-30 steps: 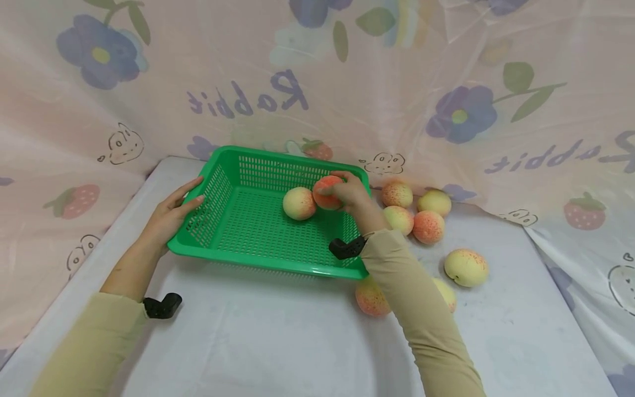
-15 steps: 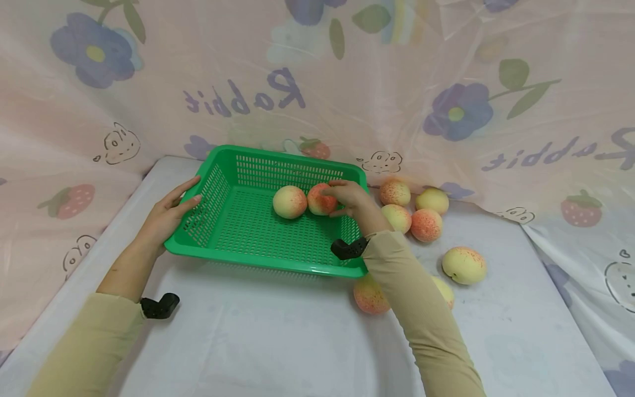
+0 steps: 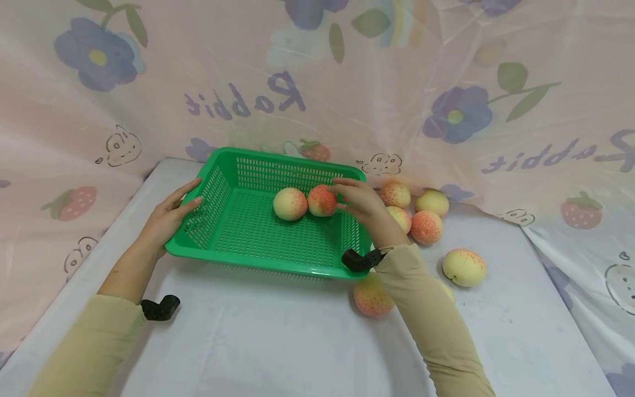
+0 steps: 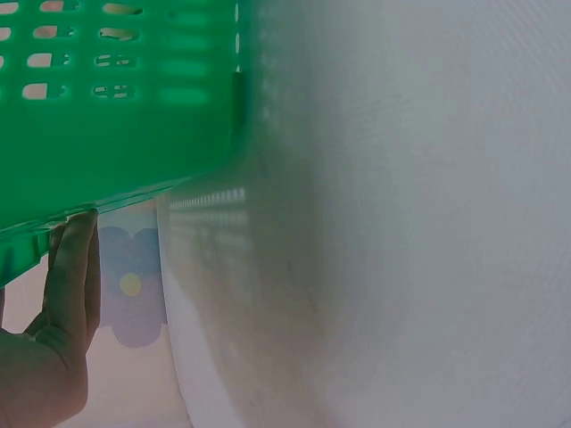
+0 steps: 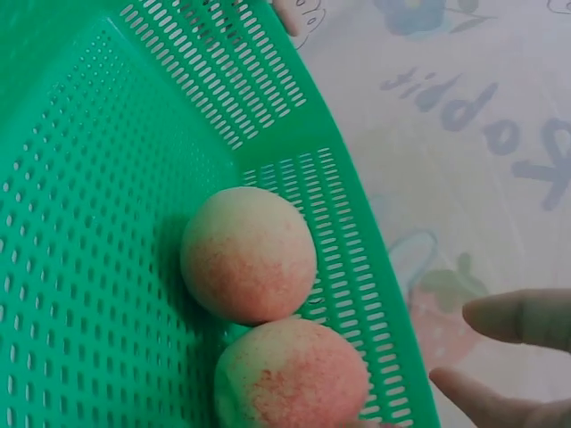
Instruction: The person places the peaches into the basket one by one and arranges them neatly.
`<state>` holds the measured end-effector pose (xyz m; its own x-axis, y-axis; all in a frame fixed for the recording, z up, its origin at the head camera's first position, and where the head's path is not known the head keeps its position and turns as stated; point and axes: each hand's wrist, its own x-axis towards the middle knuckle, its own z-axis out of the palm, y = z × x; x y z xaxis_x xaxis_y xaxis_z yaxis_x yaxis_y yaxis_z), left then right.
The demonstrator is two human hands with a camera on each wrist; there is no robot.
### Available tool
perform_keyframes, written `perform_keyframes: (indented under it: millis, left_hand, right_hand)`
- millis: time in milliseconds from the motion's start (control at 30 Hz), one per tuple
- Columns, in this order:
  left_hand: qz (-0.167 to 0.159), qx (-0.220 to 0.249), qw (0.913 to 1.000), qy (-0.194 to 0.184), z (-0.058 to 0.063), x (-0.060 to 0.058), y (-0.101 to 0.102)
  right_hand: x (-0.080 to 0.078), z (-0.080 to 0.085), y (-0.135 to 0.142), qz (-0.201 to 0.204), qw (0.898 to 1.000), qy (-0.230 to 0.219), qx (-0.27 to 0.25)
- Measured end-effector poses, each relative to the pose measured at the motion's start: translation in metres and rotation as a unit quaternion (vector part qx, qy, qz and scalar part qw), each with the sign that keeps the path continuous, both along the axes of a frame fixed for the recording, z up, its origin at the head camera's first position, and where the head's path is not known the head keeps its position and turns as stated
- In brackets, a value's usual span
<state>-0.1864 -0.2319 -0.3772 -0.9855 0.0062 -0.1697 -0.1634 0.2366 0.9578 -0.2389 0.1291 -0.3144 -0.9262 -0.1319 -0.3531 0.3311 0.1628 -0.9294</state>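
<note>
A green plastic basket (image 3: 268,264) with slotted walls stands on the table. My left hand (image 3: 163,220) holds its left rim, thumb on top; in the left wrist view straight fingers (image 4: 71,276) reach up to the rim's underside. Two peaches lie side by side in the basket near its back wall: a pale yellow peach (image 3: 290,204) and a redder peach (image 3: 322,200). My right hand (image 3: 364,201) is over the right rim with fingers spread, fingertips just right of the redder peach. In the right wrist view two fingers (image 5: 526,316) show apart, with nothing between them.
Several peaches lie on the white table (image 3: 278,331) right of the basket, among them a red peach (image 3: 426,226) and a yellow peach (image 3: 464,267). Another peach (image 3: 373,298) sits by the front right corner; my right sleeve partly hides one more. A printed curtain (image 3: 347,110) hangs behind.
My right hand has lowered the redder peach onto the basket floor, let go and drawn back to the right. The paler peach has shifted slightly left. The left hand stays at the rim.
</note>
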Motion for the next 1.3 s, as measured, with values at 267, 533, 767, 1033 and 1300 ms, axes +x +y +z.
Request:
perform_keyframes:
  millis: [267, 533, 767, 1033, 1300]
  left_hand:
    - [0.004, -0.007, 0.9999, 0.007, -0.001, 0.0, -0.001]
    - [0.007, -0.003, 0.9999, 0.008, -0.003, 0.001, -0.003]
    - [0.003, -0.005, 1.0, -0.001, -0.001, 0.0, -0.002]
    - [0.003, 0.001, 0.9999, -0.01, 0.0, 0.0, -0.002]
    - [0.004, 0.011, 0.9999, -0.007, 0.0, -0.001, -0.002]
  right_hand:
    - [0.009, 0.003, 0.019, 0.02, 0.999, 0.014, -0.048]
    - [0.014, 0.002, 0.038, 0.026, 0.998, 0.036, -0.041]
    - [0.021, 0.0, 0.061, 0.013, 0.997, 0.076, 0.015]
    - [0.027, -0.005, 0.083, -0.002, 0.994, 0.097, 0.052]
    - [0.033, -0.011, 0.097, -0.045, 0.995, 0.078, 0.047]
